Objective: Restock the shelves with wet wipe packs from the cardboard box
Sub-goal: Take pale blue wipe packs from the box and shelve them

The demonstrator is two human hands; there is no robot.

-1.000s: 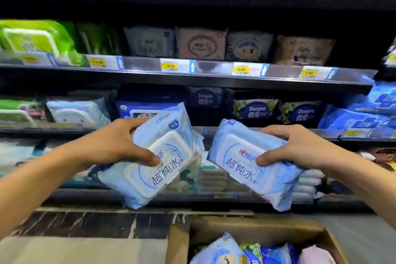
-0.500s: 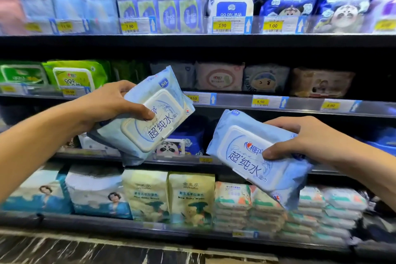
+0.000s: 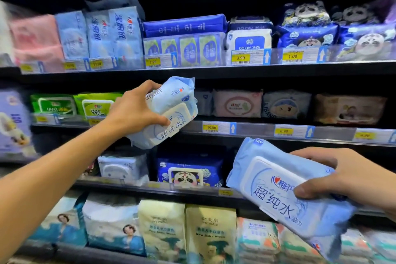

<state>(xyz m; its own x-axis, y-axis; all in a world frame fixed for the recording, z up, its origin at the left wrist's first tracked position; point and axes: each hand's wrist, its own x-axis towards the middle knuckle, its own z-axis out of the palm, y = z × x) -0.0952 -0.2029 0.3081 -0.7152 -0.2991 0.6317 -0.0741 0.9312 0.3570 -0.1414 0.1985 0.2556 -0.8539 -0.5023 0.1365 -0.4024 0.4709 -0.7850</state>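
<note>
Sliding the left pack (image 3: 166, 113) into the dark gap at the middle shelf's (image 3: 252, 128) front edge could knock the green packs (image 3: 94, 106) beside it or snag its soft corner. The left hand (image 3: 135, 111) is clamped round it; the right hand (image 3: 342, 180) grips another pack (image 3: 276, 195) lower down.

left hand (image 3: 137, 111) raised pack (image 3: 169, 111) toward second shelf (image 3: 257, 129), cardboard box gone

Bright, even store light; dark shelf recesses (edges smeared by motion blur, wide-angle curve).
</note>
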